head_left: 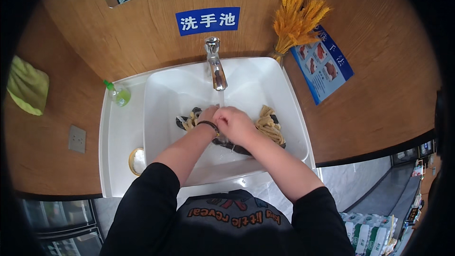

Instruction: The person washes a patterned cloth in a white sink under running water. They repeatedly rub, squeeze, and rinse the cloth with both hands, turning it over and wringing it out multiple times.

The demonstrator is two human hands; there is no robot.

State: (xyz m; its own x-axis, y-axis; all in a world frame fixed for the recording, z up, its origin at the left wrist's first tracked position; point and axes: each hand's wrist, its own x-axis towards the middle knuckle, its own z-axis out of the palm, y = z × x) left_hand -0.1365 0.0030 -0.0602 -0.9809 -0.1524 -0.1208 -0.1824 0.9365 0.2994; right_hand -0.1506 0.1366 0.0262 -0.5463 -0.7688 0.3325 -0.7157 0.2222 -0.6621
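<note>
Water runs from the chrome tap (215,66) onto my hands, which meet over the white sink (159,92). My right hand (234,124) is curled closed against my left; whatever is inside it cannot be made out. Most of my left hand (208,113), with a dark bracelet at the wrist, lies behind the right, so its fingers are hidden. Wet beige-and-dark-grey fabric, perhaps knitted, lies in the basin: one bunched piece (271,128) right of my hands, another (190,119) to their left. A dark strip of it passes beneath my wrists.
On the left ledge stand a green-topped pump bottle (119,96) and a round dish (137,161) of white stuff. A yellow-green cloth (27,85) hangs on the left wall. Dried wheat stalks (298,21) rise behind the sink's right corner, beside a blue poster (322,64).
</note>
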